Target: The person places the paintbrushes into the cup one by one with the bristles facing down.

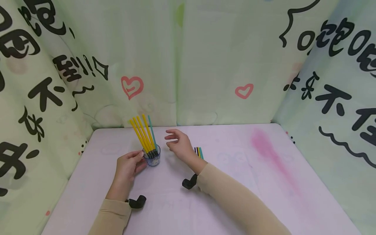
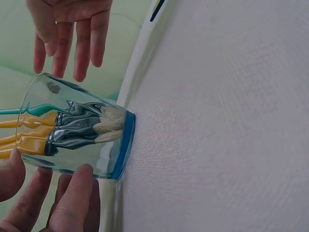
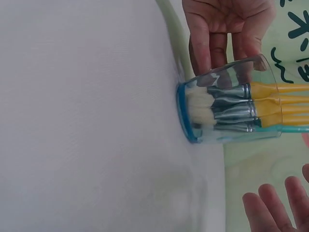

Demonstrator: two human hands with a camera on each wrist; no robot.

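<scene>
A clear glass cup (image 1: 152, 160) with a blue base stands upright on the table, holding several paintbrushes (image 1: 143, 135), bristles down. Most handles are yellow and one is teal. My left hand (image 1: 128, 168) holds the cup from its left side, thumb by the rim and fingers along the wall, as the right wrist view shows with the left fingers (image 3: 218, 48). To the right of the cup, apart from it, my right hand (image 1: 180, 145) hovers with loosely extended fingers and nothing in it. The pale bristles (image 2: 110, 123) show through the glass near its base.
Just beyond my right forearm, thin sticks (image 1: 199, 152) in dark, yellow and teal show, their lower parts hidden by the arm. A pale table (image 1: 241, 182) with a pink smear lies below. Curtains (image 1: 205, 65) with black lettering and hearts hang behind and at both sides.
</scene>
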